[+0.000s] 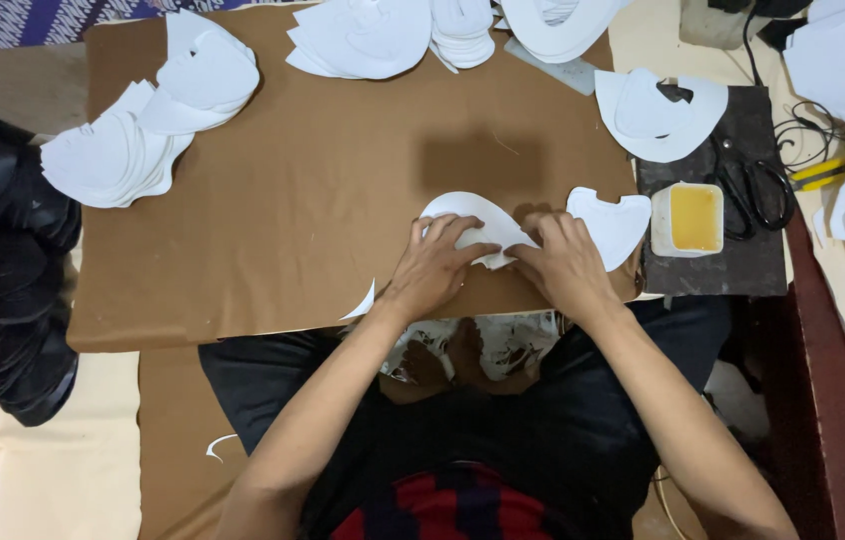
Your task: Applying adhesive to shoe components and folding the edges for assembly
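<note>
A curved white cut-out piece lies on the brown board near its front edge. My left hand presses down on the piece's left part with spread fingers. My right hand presses on its right end, fingertips meeting those of the left. Just right of my right hand lies another white shaped piece. A small white scrap sits by my left wrist.
Stacks of white cut-outs lie at the board's far left and top. A tub of yellow glue and black scissors rest on a dark slab at right. Black material is piled at left.
</note>
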